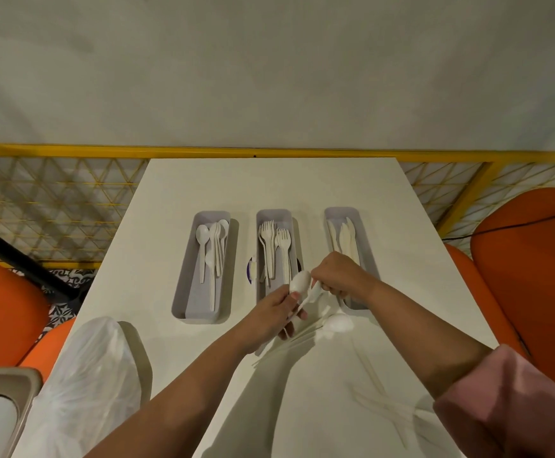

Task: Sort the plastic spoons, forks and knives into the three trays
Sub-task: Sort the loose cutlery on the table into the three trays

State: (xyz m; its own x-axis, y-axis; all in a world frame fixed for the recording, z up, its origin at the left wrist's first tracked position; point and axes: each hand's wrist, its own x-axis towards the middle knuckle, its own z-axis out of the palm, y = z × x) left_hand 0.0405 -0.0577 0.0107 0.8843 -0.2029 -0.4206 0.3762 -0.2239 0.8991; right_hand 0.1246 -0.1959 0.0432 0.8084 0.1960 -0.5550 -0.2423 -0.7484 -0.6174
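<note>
A white table point(269, 186) is seen from above, running from the near edge to a yellow railing point(269, 152) at its far edge. Orange chairs point(527, 259) are placed on both sides of it. A crumpled clear plastic bag point(87, 375) is laid at the near left corner.

Three grey trays are set side by side across the middle of the table, long sides parallel and apart from one another. The left tray point(183, 292) is filled with spoons point(202, 234), the middle tray point(273, 214) with forks point(282, 239), and the right tray point(341, 212) with knives point(347, 239). A small purple-edged object point(250, 269) is partly hidden between the left and middle trays.

Both hands are brought together just above the near ends of the middle and right trays. The left hand point(269, 315) is curled round the handle of a held spoon point(299, 280), whose bowl is pointed toward the far edge. The right hand point(335, 276), with a pink sleeve point(514, 401) pushed up the forearm, is closed with its fingertips pinched at the same spoon near its bowl; a second spoon appears to be gripped alongside, though the overlap is too blurred to be certain.

A loose spoon point(339, 323) is left on the table just beneath the hands, near the right tray's near end. More pale loose cutlery point(388, 411) is scattered toward the near right corner, its types hard to make out.
</note>
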